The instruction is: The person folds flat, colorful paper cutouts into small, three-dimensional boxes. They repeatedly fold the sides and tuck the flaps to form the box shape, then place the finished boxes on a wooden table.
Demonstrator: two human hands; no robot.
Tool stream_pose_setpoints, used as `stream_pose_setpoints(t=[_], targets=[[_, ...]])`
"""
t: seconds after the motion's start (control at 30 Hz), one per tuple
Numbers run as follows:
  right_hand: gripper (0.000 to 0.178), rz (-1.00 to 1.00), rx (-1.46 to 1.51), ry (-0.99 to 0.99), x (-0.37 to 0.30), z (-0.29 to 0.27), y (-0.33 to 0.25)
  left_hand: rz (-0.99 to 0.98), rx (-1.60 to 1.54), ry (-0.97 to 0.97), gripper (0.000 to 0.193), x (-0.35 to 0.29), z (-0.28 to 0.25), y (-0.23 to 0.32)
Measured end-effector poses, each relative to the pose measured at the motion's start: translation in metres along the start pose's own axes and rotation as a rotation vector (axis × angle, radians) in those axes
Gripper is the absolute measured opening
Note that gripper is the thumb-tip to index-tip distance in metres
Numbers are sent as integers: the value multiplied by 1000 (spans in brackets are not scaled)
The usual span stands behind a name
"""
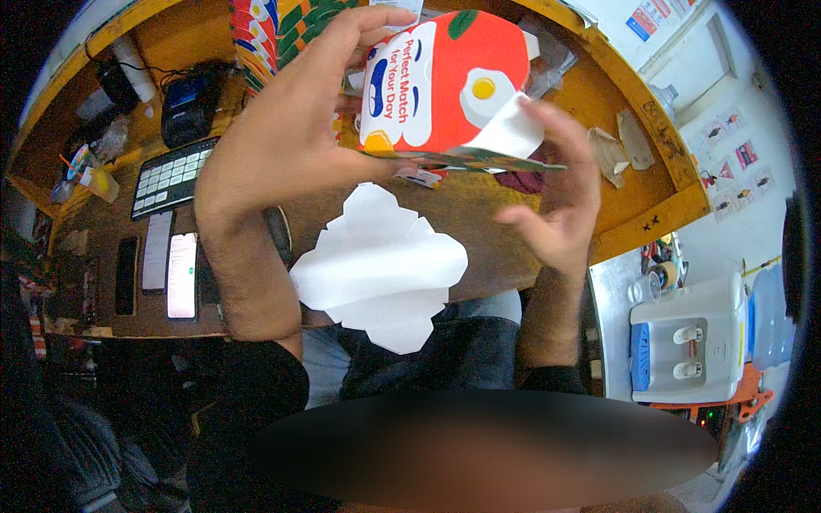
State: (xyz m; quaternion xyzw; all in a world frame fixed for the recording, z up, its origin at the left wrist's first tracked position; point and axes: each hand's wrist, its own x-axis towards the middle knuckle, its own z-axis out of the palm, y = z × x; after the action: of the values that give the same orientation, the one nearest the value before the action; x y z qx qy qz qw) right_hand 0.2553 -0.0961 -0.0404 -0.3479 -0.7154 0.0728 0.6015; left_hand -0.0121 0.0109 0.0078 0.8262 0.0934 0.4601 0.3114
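Note:
A red paper food box [453, 51], printed with a fried egg and a white panel, is held up above the brown table. My left hand [316, 111] grips its left side, the thumb below and the fingers reaching over the top. At the box's lower right corner a white flap [511, 128] sticks out. My right hand [560, 188] is beside this flap, fingertips touching its outer edge and the thumb spread well apart. Beneath the box a white cut paper blank [385, 265] with notched edges lies flat, overhanging the table's front edge toward my lap.
A keyboard [171, 178] and several phones, one with a lit screen [181, 275], lie left on the table [248, 308]. Colourful patterned cartons [295, 34] stand at the back. A raised yellow wooden edge [658, 205] borders the table; a water dispenser [688, 342] stands right.

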Motion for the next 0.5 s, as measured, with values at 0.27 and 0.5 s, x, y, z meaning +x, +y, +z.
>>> stream_pose_setpoints(t=[0.27,0.5], targets=[[70,-187,-423,-77,1,1,6,-322,245,-119,104,9,1,62],[79,61,-171,-32,-2,-1,-17,-308,459,-1,98,3,9,52]])
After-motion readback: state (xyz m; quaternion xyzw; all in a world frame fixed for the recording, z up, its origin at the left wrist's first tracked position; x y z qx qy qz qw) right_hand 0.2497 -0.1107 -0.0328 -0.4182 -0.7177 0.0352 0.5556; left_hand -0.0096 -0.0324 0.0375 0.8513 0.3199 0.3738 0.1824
